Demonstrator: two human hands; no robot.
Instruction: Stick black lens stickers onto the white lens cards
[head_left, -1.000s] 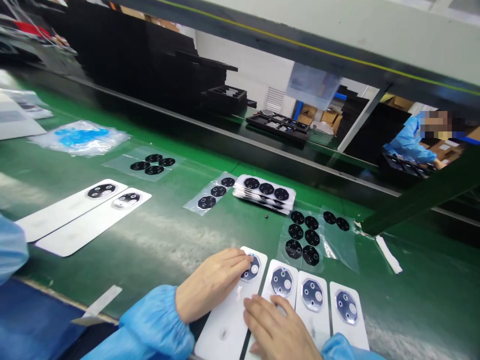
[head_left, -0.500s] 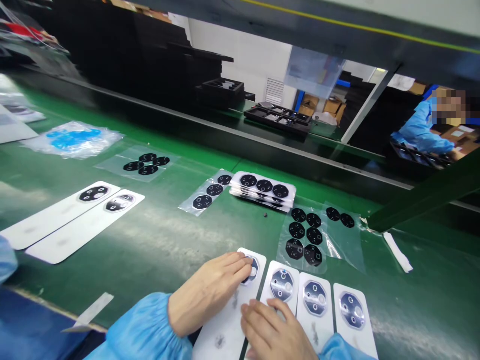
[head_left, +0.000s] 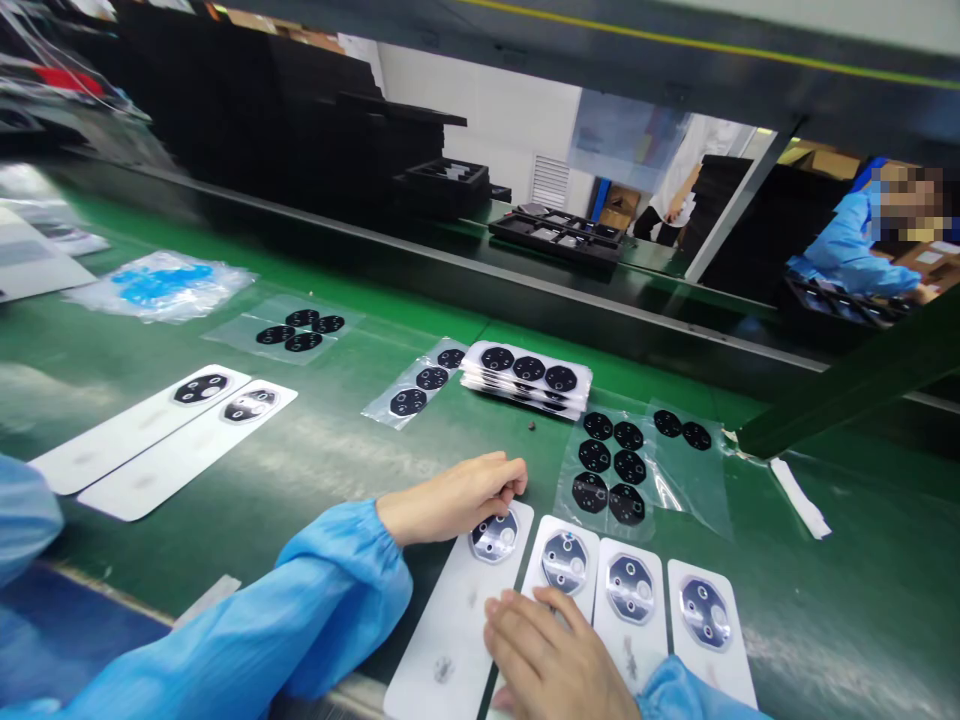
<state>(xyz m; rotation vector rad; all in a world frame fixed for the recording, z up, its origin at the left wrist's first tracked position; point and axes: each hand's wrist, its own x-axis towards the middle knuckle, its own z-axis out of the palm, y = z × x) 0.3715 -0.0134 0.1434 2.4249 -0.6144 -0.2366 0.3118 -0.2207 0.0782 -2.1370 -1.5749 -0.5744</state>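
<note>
My left hand (head_left: 459, 494) is closed, fingers curled and pressed together, just above the top of a white panel (head_left: 457, 625). Whatever it may hold does not show. Below its fingertips, an octagonal silver-and-black piece with round holes (head_left: 495, 537) lies at the panel's upper end. My right hand (head_left: 553, 655) lies flat over the second white panel (head_left: 534, 572), fingers stretched out, partly covering it. To its right lie a third panel (head_left: 634, 640) and a fourth panel (head_left: 720, 672), each bearing a similar octagonal piece.
Behind the panels lie clear sheets with black octagonal stickers (head_left: 628, 467) and a stack of sticker sheets (head_left: 525, 388). Two white panels (head_left: 161, 440) rest on the left, near a plastic bag with blue contents (head_left: 161, 285). A green post (head_left: 847, 390) rises at right. A co-worker (head_left: 847, 240) is beyond.
My left hand has lifted off the first panel's octagonal piece and moved slightly up, its fingers now curled. The right hand stays in place. Another person appears in the background.
</note>
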